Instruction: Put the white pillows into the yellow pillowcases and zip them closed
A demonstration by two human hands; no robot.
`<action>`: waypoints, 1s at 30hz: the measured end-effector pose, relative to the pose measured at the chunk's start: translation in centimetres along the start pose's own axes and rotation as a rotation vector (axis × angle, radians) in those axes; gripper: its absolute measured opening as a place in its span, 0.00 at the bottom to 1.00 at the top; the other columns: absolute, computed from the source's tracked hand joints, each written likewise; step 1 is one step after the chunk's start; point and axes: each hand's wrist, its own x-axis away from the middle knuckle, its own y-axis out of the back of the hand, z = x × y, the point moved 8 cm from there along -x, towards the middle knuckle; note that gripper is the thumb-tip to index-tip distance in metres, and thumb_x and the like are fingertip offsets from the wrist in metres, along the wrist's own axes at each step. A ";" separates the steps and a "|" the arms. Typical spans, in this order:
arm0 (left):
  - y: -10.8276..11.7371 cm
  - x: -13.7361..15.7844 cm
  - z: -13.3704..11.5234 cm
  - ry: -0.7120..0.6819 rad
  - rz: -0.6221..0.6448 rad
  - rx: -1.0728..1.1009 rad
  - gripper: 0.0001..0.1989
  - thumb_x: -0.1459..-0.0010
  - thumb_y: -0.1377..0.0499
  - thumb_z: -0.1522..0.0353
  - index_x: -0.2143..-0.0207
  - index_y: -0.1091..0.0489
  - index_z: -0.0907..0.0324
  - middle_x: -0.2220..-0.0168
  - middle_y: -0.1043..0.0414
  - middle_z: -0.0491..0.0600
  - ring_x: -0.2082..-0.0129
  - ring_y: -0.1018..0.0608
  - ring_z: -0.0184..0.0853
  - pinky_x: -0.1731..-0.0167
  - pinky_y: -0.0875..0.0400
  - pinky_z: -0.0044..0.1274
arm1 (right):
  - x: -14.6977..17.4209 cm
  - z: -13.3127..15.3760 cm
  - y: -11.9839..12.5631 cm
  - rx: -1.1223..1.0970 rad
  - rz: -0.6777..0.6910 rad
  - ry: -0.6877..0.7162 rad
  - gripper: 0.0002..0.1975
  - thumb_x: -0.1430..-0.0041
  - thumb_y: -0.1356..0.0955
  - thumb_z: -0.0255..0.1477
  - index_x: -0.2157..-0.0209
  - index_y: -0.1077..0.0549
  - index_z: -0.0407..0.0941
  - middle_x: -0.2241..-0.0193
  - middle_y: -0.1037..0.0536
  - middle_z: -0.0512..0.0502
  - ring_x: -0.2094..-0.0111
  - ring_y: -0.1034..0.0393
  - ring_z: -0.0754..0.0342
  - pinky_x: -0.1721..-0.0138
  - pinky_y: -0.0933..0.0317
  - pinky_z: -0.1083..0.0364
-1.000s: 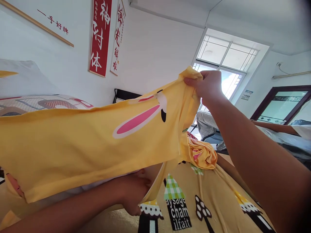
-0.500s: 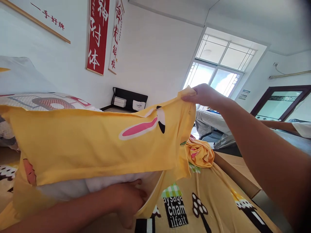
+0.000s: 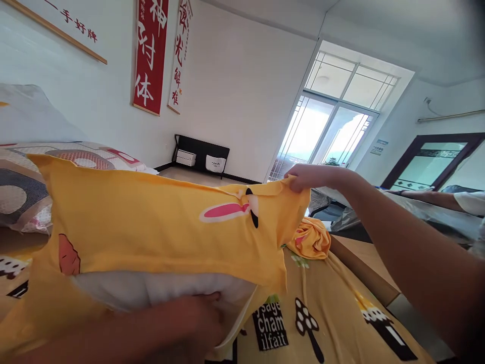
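A yellow pillowcase [image 3: 151,222] with a rabbit-ear and carrot print stretches across the view. Its long opening faces me, and a white pillow [image 3: 162,288] shows inside. My right hand [image 3: 308,178] pinches the upper right corner of the pillowcase and holds it up. At the opening, my left hand [image 3: 202,318] reaches in from the lower left against the pillow; its fingers are shadowed, blurred and partly hidden, so their grip is unclear. A bunched yellow cloth [image 3: 312,238] with a pink print lies just behind the right end of the pillowcase.
Beneath is a tan printed sheet [image 3: 333,303] on a bed with a wooden side edge [image 3: 364,270]. A patterned quilt [image 3: 22,192] and a white pillow [image 3: 34,116] lie at left. A black bed frame [image 3: 202,151] stands far back. Another person's arm [image 3: 428,197] is at right.
My right hand has lowered the pillowcase corner. The left end of the pillowcase has shifted right, and more of the white pillow shows in the opening. My left hand stays at the opening.
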 end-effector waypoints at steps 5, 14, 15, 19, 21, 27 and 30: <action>-0.1 0.2 -0.6 -0.037 0.066 -0.068 0.08 0.53 0.41 0.65 0.73 0.23 0.58 0.68 0.22 0.54 0.59 0.23 0.47 0.39 0.53 0.40 | -0.5 0.0 -0.6 -0.200 -0.153 0.056 0.08 0.66 0.36 0.27 0.80 0.43 0.44 0.80 0.42 0.55 0.77 0.48 0.62 0.77 0.55 0.59; -1.0 0.0 -0.9 -0.036 0.042 -0.152 0.12 0.52 0.42 0.64 0.69 0.23 0.61 0.67 0.22 0.58 0.59 0.23 0.48 0.39 0.53 0.38 | 0.9 1.0 -2.4 -0.543 0.052 0.243 0.16 0.59 0.28 0.38 0.70 0.33 0.43 0.70 0.28 0.50 0.68 0.33 0.54 0.67 0.40 0.56; -1.1 -0.1 -0.8 -0.030 0.038 -0.143 0.11 0.52 0.41 0.64 0.70 0.23 0.60 0.68 0.22 0.57 0.59 0.23 0.48 0.39 0.53 0.38 | 0.8 0.5 -2.1 -0.554 -0.006 0.223 0.16 0.59 0.29 0.39 0.71 0.33 0.43 0.72 0.29 0.51 0.69 0.34 0.55 0.69 0.41 0.57; -0.8 -0.4 -0.6 -0.021 0.046 -0.124 0.08 0.53 0.41 0.64 0.75 0.24 0.58 0.72 0.23 0.54 0.61 0.22 0.48 0.40 0.51 0.38 | -0.2 -2.0 -1.5 -0.499 -0.211 0.128 0.16 0.62 0.29 0.37 0.77 0.37 0.44 0.79 0.35 0.55 0.76 0.41 0.60 0.74 0.47 0.59; -0.4 -0.3 -0.7 -0.033 0.043 -0.123 0.08 0.53 0.41 0.64 0.74 0.24 0.58 0.72 0.23 0.54 0.61 0.22 0.48 0.40 0.51 0.38 | -0.7 -3.1 -1.3 -0.419 -0.282 0.082 0.15 0.63 0.30 0.37 0.79 0.39 0.44 0.81 0.38 0.55 0.77 0.44 0.61 0.76 0.50 0.59; 1.7 0.4 -0.9 -0.001 0.010 -0.066 0.07 0.52 0.41 0.66 0.72 0.25 0.57 0.68 0.22 0.53 0.61 0.22 0.46 0.41 0.48 0.39 | -1.2 -4.2 0.0 0.104 -0.461 -0.016 0.13 0.54 0.35 0.36 0.83 0.40 0.44 0.81 0.36 0.51 0.77 0.44 0.59 0.74 0.53 0.57; 2.3 0.8 -1.5 -0.001 0.026 -0.071 0.07 0.52 0.42 0.67 0.71 0.25 0.57 0.67 0.22 0.53 0.62 0.22 0.46 0.41 0.47 0.39 | -0.6 -3.7 0.2 0.345 -0.511 -0.058 0.13 0.50 0.36 0.37 0.81 0.39 0.44 0.80 0.33 0.49 0.76 0.43 0.57 0.74 0.55 0.57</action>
